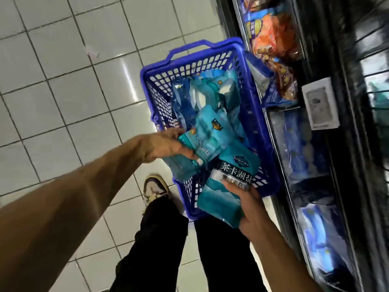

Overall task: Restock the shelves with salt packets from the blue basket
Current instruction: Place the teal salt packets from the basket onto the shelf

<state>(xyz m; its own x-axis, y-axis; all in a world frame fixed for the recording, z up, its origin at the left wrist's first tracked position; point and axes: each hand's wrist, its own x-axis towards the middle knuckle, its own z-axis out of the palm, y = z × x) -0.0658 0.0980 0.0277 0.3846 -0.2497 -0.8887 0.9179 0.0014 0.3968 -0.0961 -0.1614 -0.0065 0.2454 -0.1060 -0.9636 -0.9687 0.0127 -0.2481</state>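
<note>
Blue basket (160, 66) sitting on tiled floor (52, 81), touching shelving (315, 144) holding orange snack bags (273, 39). Shoe (154, 189) resting beside basket. Left hand (166, 146) grasping teal salt packet (197, 148) inside basket. Right hand (250, 207) gripping second salt packet (227, 186) over near rim.

**Dim aisle, glare on the floor, motion blur on the right**

Overhead light is falling on the tiled floor (63, 102), leaving white streaks of glare on the glossy tiles beside the blue basket (155, 66). The shelves (315, 144) on the right are sitting in deep shadow, and their contents are smearing into blur. The salt packets (208, 123) are looking soft, while the print on the near packet (233, 173) is reading sharply. The wide lens is bending the tile lines and stretching the left forearm (52, 218) at the edge.
</note>
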